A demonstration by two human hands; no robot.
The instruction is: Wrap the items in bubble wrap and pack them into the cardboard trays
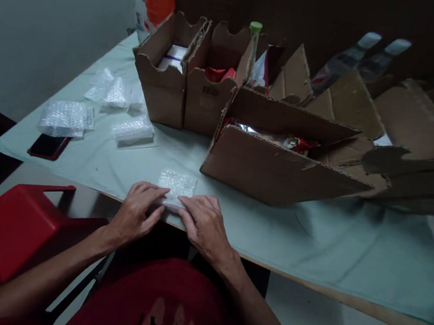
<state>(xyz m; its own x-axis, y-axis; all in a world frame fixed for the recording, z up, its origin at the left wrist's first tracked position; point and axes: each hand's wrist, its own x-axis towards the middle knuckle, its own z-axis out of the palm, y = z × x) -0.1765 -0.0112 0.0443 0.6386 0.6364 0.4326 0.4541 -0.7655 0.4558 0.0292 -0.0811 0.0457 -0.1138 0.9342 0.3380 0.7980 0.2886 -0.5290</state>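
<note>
At the table's front edge lies a small sheet of bubble wrap (177, 183), its near end folded or rolled over. My left hand (138, 209) grips the left end of that near fold between thumb and fingers. On the right end, my right hand (205, 223) pinches it in the same way. Whether anything is inside the fold I cannot tell. To the left lie a rolled piece of bubble wrap (133, 128), a flat folded stack of bubble wrap (65, 117) and several loose crumpled pieces farther back.
A dark phone (48, 146) lies partly under the bubble wrap stack. Cardboard boxes (281, 163) with packets stand along the back and right. Bottles (346, 59) rise behind them. A red plastic stool (26, 227) is at the lower left, beside the cloth-covered table (271, 235).
</note>
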